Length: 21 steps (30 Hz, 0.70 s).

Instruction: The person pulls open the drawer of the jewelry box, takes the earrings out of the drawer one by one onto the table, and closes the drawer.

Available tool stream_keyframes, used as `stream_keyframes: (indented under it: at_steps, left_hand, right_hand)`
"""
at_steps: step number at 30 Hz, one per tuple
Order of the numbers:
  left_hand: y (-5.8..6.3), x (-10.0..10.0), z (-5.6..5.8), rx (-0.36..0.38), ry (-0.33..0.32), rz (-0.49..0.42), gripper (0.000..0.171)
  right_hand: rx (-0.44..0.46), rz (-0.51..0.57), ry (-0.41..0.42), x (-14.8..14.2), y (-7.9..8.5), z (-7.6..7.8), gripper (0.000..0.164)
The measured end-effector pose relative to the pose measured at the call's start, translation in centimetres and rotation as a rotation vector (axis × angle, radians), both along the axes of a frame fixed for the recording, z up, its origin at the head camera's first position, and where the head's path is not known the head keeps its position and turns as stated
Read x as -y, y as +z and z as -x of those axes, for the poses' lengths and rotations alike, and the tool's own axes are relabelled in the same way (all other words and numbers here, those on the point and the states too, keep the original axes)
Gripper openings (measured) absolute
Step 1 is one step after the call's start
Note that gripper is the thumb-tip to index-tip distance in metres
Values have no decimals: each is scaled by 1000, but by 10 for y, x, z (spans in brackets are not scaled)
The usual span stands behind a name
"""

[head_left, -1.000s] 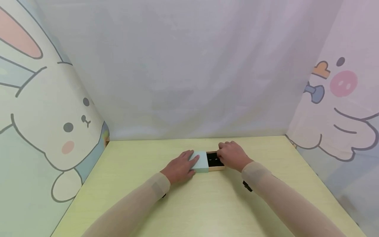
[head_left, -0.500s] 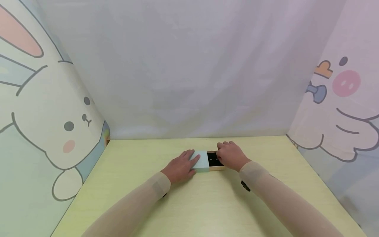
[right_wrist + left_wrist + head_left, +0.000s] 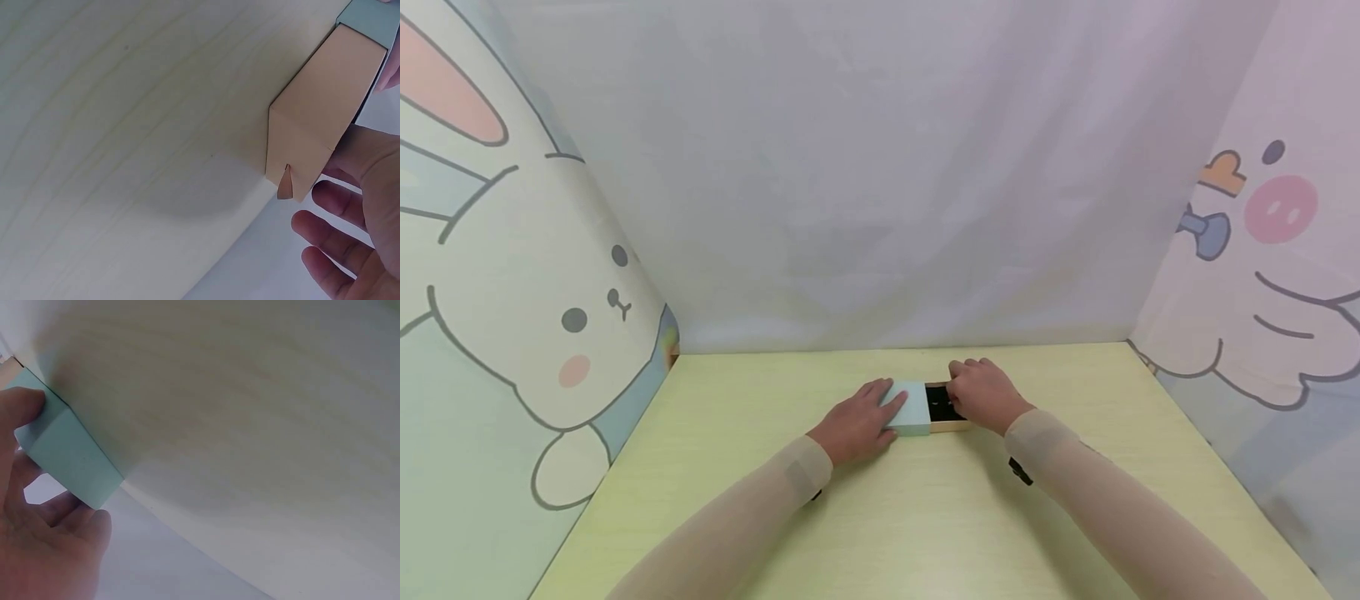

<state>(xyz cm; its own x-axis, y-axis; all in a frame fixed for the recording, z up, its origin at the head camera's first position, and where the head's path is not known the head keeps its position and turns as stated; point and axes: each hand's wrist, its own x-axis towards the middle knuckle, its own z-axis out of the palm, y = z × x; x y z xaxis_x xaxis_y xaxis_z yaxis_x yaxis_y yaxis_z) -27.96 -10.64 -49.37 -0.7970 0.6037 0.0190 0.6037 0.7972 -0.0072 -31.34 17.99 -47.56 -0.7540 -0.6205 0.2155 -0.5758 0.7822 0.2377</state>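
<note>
Near the table's back lies a small light-blue box sleeve [image 3: 913, 414] with a tan drawer [image 3: 949, 426] pulled partly out to the right. My left hand [image 3: 853, 425] grips the sleeve, its thumb along the near side and fingers over the top and far side. The drawer has a black lining [image 3: 937, 412] carrying tiny shiny pieces, too small to identify. Over its right end is my right hand [image 3: 988, 396], thumb reaching inside past the wall; whatever it may pinch there is hidden. In the right wrist view its other visible fingers curl loosely beyond the drawer's end, which bears a ribbon tab [image 3: 285, 184].
The pale wooden table [image 3: 880, 517] extends around the box. A grey-white curtain [image 3: 880, 183] hangs behind it, and cartoon-printed cloth walls, a rabbit [image 3: 542, 292] left and a pig-nosed figure [image 3: 1247, 292] right, flank both sides.
My right hand has shifted very slightly left over the drawer, covering a little more of the lining. The left hand and the sleeve look still.
</note>
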Motion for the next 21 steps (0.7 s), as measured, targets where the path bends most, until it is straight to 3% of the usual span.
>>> stream_keyframes:
  at_steps: [11,21]
  left_hand:
    - [1,-1,-1,9,7,3,71]
    - [3,-2,-3,20,15,0,72]
  right_hand:
    - [-72,9,42,-5,-5,2,21]
    - [-78,-8,32,-5,-6,3,20]
